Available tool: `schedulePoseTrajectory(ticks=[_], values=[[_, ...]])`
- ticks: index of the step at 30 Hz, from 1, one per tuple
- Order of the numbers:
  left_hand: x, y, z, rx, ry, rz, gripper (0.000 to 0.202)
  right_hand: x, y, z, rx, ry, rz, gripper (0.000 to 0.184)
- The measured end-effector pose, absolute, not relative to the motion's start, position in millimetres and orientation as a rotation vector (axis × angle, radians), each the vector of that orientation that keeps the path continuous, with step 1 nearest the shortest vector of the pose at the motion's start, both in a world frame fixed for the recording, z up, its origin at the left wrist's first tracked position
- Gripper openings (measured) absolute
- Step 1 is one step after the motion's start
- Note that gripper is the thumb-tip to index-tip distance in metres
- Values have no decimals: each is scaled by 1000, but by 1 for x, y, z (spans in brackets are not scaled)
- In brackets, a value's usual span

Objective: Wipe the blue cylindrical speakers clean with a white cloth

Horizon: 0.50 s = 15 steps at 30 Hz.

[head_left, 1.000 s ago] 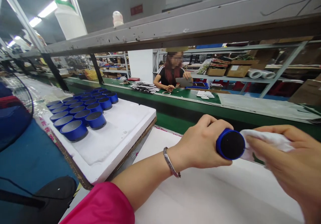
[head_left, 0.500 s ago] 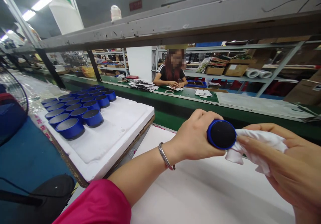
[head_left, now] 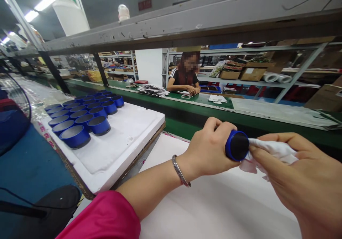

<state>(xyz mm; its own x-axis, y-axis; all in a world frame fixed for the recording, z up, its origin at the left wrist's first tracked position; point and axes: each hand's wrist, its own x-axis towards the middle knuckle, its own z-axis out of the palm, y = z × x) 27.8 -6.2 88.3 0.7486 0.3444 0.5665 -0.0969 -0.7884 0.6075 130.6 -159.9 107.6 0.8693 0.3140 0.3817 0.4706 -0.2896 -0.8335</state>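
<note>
Blue plastic with a black round face: the small speaker (head_left: 236, 145) is held up above the white table (head_left: 213, 210), its black face turned toward the camera. The left hand (head_left: 211, 149) has its grip closed around the speaker's body from the left, fingers curled over the top and thumb below, so that only the face and the blue rim show past the hand. A metal bracelet (head_left: 181, 170) sits on that wrist, with a pink sleeve (head_left: 107, 217) lower on the arm. The right hand (head_left: 299, 174) comes in from the right with a white cloth (head_left: 269, 153) pinched in its grip; the thumb and forefinger press the cloth against the right edge of the speaker's rim, so cloth and speaker touch. The speaker thus lies between the two hands, wrapped by the left and met at its side by the right.

To the left, well apart from the hands, a white foam board (head_left: 125, 142) carries rows of blue speaker shells (head_left: 82, 116) standing upright, close together. Beyond the green conveyor belt (head_left: 187, 107), another person (head_left: 185, 78) sits with both hands on the far table, near a stack of printed sheets (head_left: 152, 90).
</note>
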Motion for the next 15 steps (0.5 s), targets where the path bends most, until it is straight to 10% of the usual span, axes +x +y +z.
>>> schedulePoseTrajectory(ticks=[15], values=[[25,5,90,2280,70,841,57,172,-165,98,-1989,-551,-302,41]])
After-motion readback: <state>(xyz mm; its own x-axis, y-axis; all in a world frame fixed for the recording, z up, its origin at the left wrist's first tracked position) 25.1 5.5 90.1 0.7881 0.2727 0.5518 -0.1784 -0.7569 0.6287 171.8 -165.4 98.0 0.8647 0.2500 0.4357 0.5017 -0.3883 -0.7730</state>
